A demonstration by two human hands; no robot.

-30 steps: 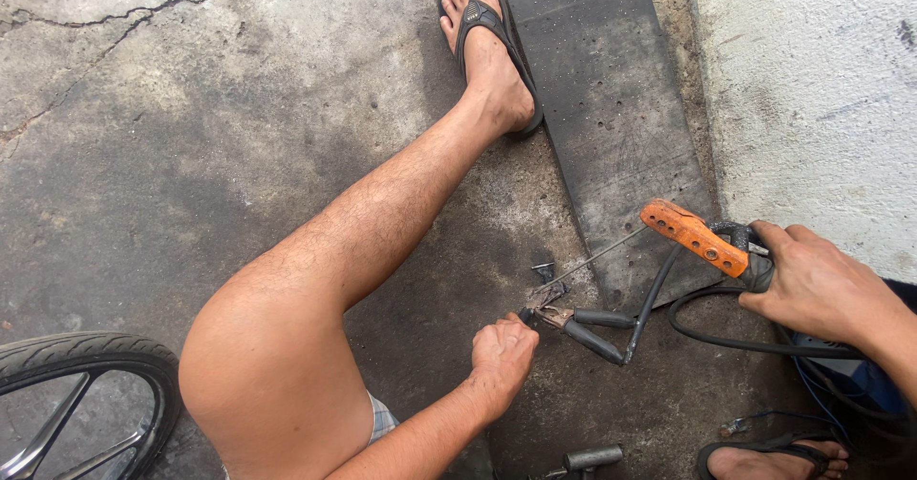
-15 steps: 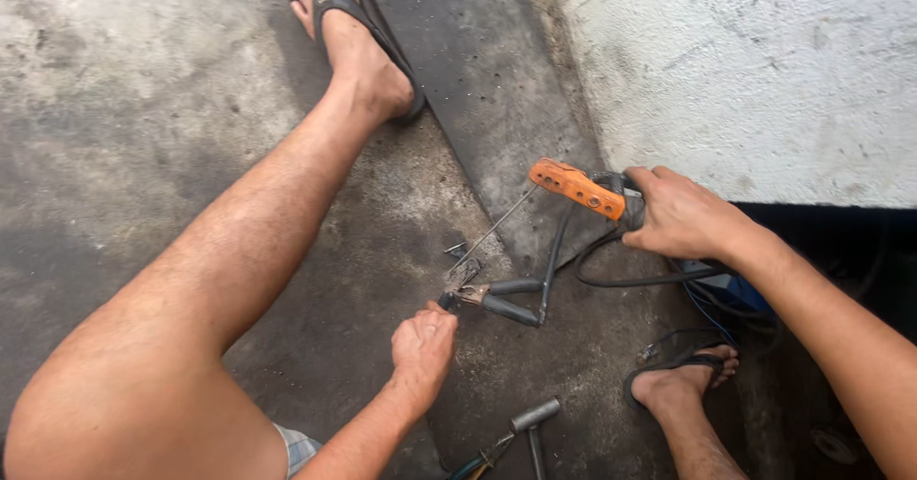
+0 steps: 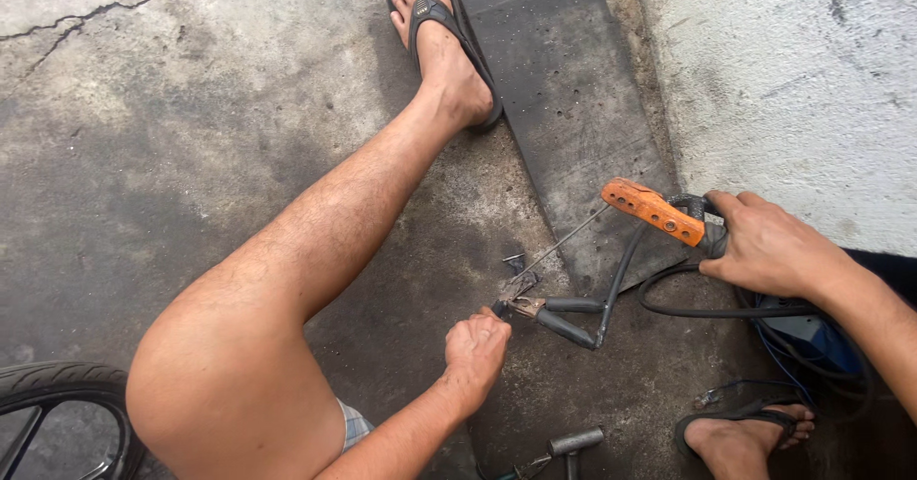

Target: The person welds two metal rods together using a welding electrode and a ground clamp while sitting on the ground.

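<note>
My right hand is closed around the grip of an orange welding electrode holder. A thin rod sticks out of it and points down-left at small metal pieces on the concrete. My left hand is closed low by the jaws of a dark-handled clamp that lies on the ground next to those pieces; what it grips is hidden. A black cable runs from the holder toward a blue box.
My bare left leg stretches across the floor, its sandalled foot on a dark rubber mat. My other foot is at the bottom right. A wheel tyre sits bottom left, a hammer near the bottom edge, a white wall to the right.
The view has shifted, so everything sits further right and lower in the frame. Both hands keep their places by the holder and the clamp.
</note>
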